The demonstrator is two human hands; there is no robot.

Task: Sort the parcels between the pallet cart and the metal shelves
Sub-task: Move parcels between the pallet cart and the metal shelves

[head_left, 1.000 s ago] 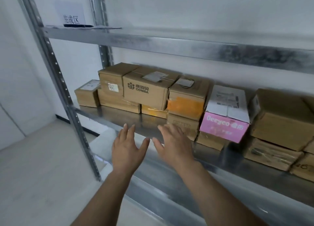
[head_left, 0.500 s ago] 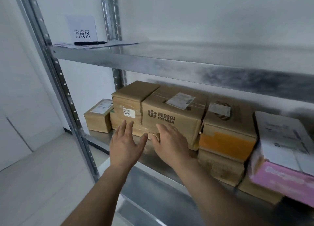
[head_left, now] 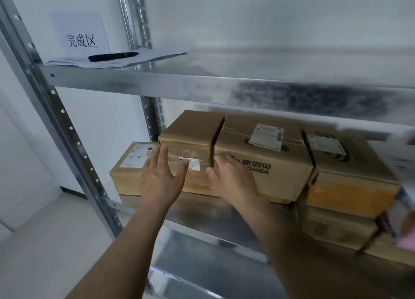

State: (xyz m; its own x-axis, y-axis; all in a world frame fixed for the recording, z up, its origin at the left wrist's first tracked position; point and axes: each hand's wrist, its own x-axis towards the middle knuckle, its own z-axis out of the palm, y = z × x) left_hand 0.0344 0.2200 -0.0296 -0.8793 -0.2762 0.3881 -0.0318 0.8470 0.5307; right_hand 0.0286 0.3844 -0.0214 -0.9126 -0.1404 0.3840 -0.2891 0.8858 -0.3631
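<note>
Parcels fill the middle shelf (head_left: 202, 218) of the metal rack, and everything below is placed against the taped brown box (head_left: 190, 141) stacked near its left end. Left of that box, lower and touching it, sits a smaller carton (head_left: 128, 170) with a white label on top. The left hand (head_left: 160, 182) is raised in front of the taped box, fingers straight and spread, gripping nothing; whether the fingertips touch the cardboard I cannot tell. Right of the box, pressed against it, is the printed carton (head_left: 269, 161), with the right hand (head_left: 233, 182) before its front face, fingers likewise straight and apart. Further right stand a carton with an orange band (head_left: 350, 182) and more parcels, blurred and cut off by the frame edge.

These look like stiff, light-to-moderate cardboard with slick tape, so I would hold the taped box by its two side faces. Its underside and the box beneath are hidden behind the hands. No pallet cart is in view.
</note>
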